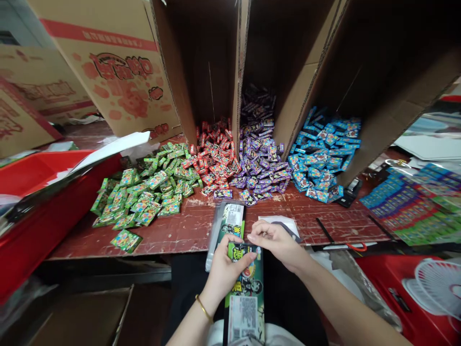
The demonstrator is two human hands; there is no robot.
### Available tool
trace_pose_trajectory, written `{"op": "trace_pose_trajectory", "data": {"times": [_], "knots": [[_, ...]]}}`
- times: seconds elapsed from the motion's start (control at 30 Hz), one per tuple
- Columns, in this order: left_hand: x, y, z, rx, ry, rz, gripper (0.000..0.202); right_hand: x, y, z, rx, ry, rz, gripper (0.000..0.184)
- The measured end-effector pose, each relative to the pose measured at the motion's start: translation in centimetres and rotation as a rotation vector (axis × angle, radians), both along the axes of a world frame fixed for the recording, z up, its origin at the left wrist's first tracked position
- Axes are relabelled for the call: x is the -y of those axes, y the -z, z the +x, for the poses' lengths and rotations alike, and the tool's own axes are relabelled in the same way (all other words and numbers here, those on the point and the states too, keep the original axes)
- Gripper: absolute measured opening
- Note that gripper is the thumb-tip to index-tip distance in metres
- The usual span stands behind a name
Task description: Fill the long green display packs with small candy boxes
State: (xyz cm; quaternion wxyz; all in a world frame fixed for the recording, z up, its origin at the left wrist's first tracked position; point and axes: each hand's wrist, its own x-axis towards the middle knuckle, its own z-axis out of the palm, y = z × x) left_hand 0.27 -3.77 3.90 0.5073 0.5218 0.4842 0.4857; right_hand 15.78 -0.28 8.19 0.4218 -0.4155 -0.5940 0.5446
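Observation:
My left hand (230, 264) is closed round the upper part of a long green-and-black printed package (247, 288) with a white label panel low on it, standing over my lap. My right hand (275, 240) is just above the package's top right edge, thumb and fingers pinched together; whatever they hold, if anything, is too small to make out. Behind my left hand, a similar printed package (233, 215) in clear plastic lies across the table edge. A white paper piece with a dark edge (288, 225) lies behind my right hand.
Heaps of small green packets (144, 192), red packets (216, 154), purple packets (264, 163) and blue packets (320, 154) spread from tall cardboard boxes (126, 72). A red bin (54, 211) stands left. On the right are scissors (356, 247), coloured packet sheets (414, 202) and a white basket (437, 283).

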Motion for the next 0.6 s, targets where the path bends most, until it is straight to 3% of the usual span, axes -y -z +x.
{"op": "trace_pose_trajectory", "data": {"times": [0.13,0.3,0.37,0.5,0.6], "knots": [[-0.1,-0.1,0.1,-0.006,-0.012,0.012,0.032,-0.1,0.2,-0.6,0.003,-0.047,-0.136,0.022],[0.0,-0.2,0.0,-0.03,-0.01,0.035,0.031,-0.4,0.9,-1.1,0.034,-0.033,-0.198,0.022],[0.2,-0.3,0.2,-0.033,-0.025,0.041,0.035,-0.7,1.3,-1.2,-0.057,-0.059,-0.305,0.023],[0.5,-0.4,0.6,0.048,-0.025,0.03,0.031,-1.8,2.5,-0.9,-0.408,-0.31,-0.683,0.032],[0.1,-1.0,-0.5,0.036,-0.082,0.058,0.033,-2.1,3.1,-0.8,-0.562,-0.285,-0.719,0.034]]}}
